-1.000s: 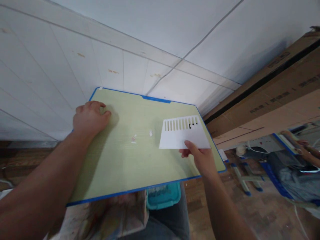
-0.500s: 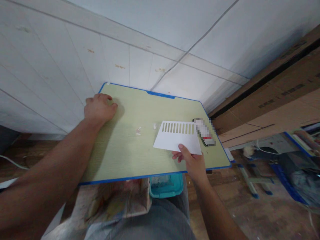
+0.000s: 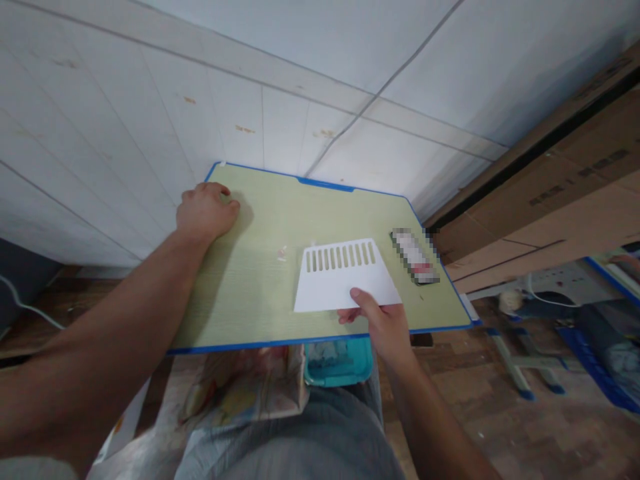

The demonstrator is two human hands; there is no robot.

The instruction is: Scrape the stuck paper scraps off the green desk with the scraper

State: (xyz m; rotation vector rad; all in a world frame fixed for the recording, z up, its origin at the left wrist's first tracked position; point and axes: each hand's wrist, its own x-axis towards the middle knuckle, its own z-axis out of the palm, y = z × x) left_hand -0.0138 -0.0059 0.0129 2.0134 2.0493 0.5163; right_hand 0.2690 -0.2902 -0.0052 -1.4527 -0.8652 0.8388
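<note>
In my right hand is a thin white sheet with a row of slots along its far edge. My thumb presses on top and my fingers are underneath. The sheet is held over the front half of a pale-green tabletop with a blue rim. My left hand rests at the table's left edge, loosely curled, with a gap between thumb and forefinger and nothing seen in it. A small clear-and-pinkish scrap lies on the tabletop between my hands.
A pixelated phone-like object lies near the table's right edge. Under the front edge are a teal bin and a patterned bag. Large cardboard boxes stand on the right. A grey cable runs down the white wall.
The white sheet has shifted slightly left and turned, moving away from the phone-like object. My left hand stays at the table's left edge. The whole view has shifted a little.
</note>
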